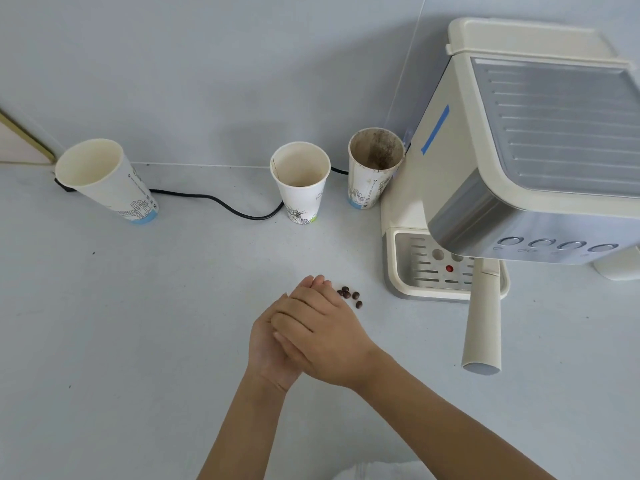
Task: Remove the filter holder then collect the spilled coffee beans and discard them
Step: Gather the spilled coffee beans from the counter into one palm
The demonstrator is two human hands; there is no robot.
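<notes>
Several dark coffee beans [349, 295] lie on the white counter [138, 323], just left of the espresso machine [460, 174]. The filter holder's cream handle [483, 323] sticks out from under the machine toward me, still seated in it. My left hand [266, 344] is palm up with straight fingers, its tips just left of the beans. My right hand [329, 334] lies flat across that palm. Both rest low over the counter. I see nothing held in either hand; the palm between them is hidden.
Three paper cups stand along the back wall: one far left [104, 178], one in the middle [300, 181], and a coffee-stained one [374, 168] against the machine. A black cable [225, 206] runs behind them. The drip tray [408, 268] sits right of the beans.
</notes>
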